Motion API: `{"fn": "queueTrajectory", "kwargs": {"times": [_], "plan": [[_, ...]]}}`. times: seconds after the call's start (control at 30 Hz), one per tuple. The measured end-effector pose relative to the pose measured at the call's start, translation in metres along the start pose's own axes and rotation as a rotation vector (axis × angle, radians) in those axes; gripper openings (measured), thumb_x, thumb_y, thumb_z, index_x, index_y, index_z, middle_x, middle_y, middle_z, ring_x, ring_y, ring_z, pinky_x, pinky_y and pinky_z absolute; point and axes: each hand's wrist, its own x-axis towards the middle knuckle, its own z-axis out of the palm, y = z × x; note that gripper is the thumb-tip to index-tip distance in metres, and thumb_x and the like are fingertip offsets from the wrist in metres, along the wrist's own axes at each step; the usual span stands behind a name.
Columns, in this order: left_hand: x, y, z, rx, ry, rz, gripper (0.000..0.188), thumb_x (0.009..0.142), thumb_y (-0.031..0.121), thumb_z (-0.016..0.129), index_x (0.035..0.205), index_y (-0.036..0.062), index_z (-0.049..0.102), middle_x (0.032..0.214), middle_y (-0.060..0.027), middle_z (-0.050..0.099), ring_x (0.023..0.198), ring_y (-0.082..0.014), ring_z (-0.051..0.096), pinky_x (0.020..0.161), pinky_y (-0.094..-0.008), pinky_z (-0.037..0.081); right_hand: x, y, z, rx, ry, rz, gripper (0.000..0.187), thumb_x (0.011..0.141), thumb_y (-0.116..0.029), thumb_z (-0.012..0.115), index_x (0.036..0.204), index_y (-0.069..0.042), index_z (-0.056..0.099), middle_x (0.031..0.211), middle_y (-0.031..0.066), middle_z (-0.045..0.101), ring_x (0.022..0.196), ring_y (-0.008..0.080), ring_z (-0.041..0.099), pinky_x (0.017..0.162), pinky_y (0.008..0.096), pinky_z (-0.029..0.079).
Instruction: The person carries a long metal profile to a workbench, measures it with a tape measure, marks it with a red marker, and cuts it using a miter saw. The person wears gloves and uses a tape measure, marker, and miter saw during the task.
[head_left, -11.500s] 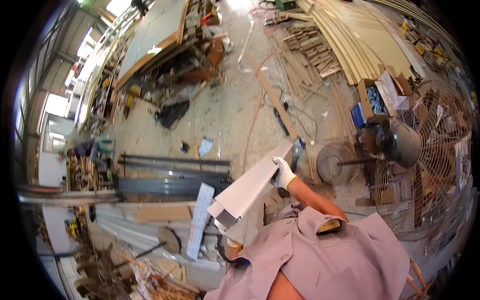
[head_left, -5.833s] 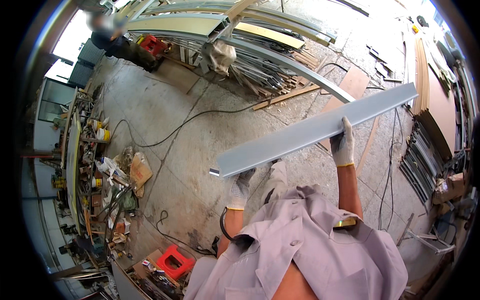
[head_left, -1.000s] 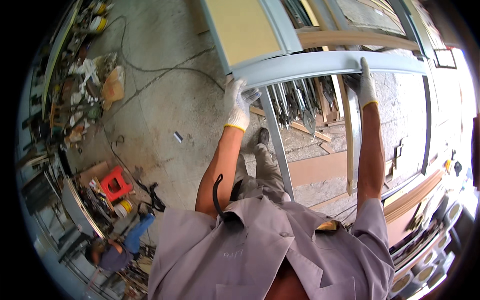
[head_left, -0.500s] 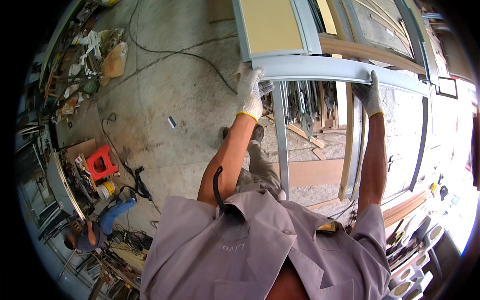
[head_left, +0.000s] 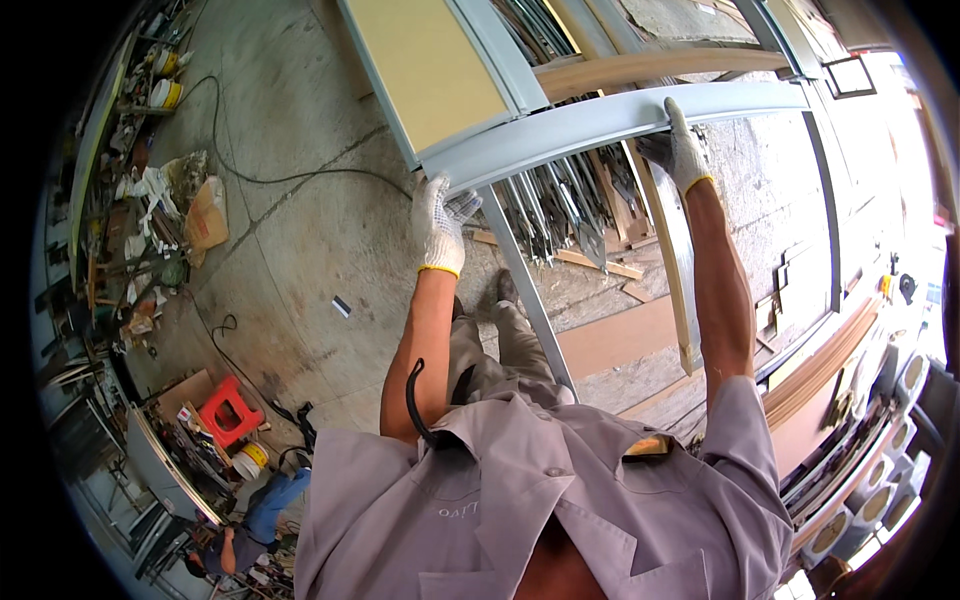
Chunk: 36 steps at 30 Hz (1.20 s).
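Note:
A long pale grey-blue metal profile (head_left: 590,125) runs across the near end of a framed panel with a yellowish face (head_left: 430,75). My left hand (head_left: 440,232), in a white knitted glove with a dotted palm, is at the profile's left end, thumb at the end and fingers under its near edge. Farther right, my right hand (head_left: 682,150), in a matching glove, grips the same profile with its thumb up over the face and its dark-palmed fingers below. A narrow metal leg (head_left: 522,285) slants down from the profile beside my left hand.
A wooden board (head_left: 650,70) lies just beyond the profile. Metal bars (head_left: 550,215) and wood offcuts are on the floor beneath. A dark cable (head_left: 300,177) crosses the concrete. At the left are a red stool (head_left: 232,412) and a person in blue trousers (head_left: 268,510).
The view has turned, and the profile now appears farther left and more slanted. My left hand sits slightly lower against its end; my right hand keeps its hold.

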Motion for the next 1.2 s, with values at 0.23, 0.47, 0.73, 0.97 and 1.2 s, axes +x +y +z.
{"fn": "queueTrajectory", "kwargs": {"times": [0.23, 0.47, 0.73, 0.97, 1.2], "plan": [[-0.002, -0.001, -0.001, -0.030, -0.049, 0.058, 0.035, 0.095, 0.032, 0.070, 0.119, 0.0101, 0.058, 0.114, -0.0093, 0.062, 0.085, -0.0308, 0.069, 0.079, -0.0523, 0.062, 0.015, 0.009, -0.005, 0.039, -0.006, 0.069, 0.074, 0.090, -0.065, 0.072, 0.130, -0.003, 0.063, 0.099, 0.0152, 0.073, 0.080, 0.0239, 0.074, 0.074, 0.0393, 0.065], [-0.005, 0.003, 0.005, 0.002, -0.017, 0.107, 0.036, 0.093, 0.029, 0.070, 0.120, 0.0097, 0.058, 0.111, -0.0076, 0.061, 0.080, -0.0284, 0.070, 0.073, -0.0459, 0.064, 0.022, 0.011, -0.012, -0.019, -0.089, 0.056, 0.098, 0.085, -0.074, 0.071, 0.150, -0.006, 0.044, 0.119, 0.0233, 0.067, 0.096, 0.0282, 0.071, 0.089, 0.0440, 0.062], [-0.015, 0.009, 0.015, 0.018, 0.042, 0.100, 0.040, 0.090, 0.027, 0.067, 0.127, 0.0131, 0.060, 0.105, -0.0038, 0.063, 0.077, -0.0186, 0.066, 0.067, -0.0360, 0.063, 0.020, 0.009, -0.009, -0.031, -0.087, 0.060, 0.088, 0.088, -0.075, 0.068, 0.141, -0.006, 0.057, 0.112, 0.0188, 0.072, 0.092, 0.0269, 0.073, 0.088, 0.0431, 0.062], [-0.007, 0.002, 0.016, 0.077, 0.051, 0.120, 0.036, 0.094, 0.027, 0.066, 0.126, 0.0098, 0.060, 0.101, -0.0025, 0.063, 0.074, -0.0145, 0.064, 0.062, -0.0308, 0.061, 0.022, 0.011, -0.008, -0.018, -0.066, 0.027, 0.089, 0.087, -0.078, 0.066, 0.140, -0.006, 0.057, 0.108, 0.0175, 0.072, 0.086, 0.0259, 0.073, 0.083, 0.0422, 0.064], [-0.033, -0.010, 0.005, 0.231, 0.027, 0.311, 0.068, 0.088, 0.035, 0.085, 0.133, -0.0028, 0.051, 0.122, -0.0119, 0.060, 0.111, -0.0229, 0.062, 0.097, -0.0406, 0.052, 0.019, 0.018, 0.005, -0.018, 0.012, -0.020, 0.089, 0.087, -0.079, 0.064, 0.138, -0.006, 0.057, 0.106, 0.0152, 0.071, 0.081, 0.0229, 0.072, 0.076, 0.0385, 0.066]]}}
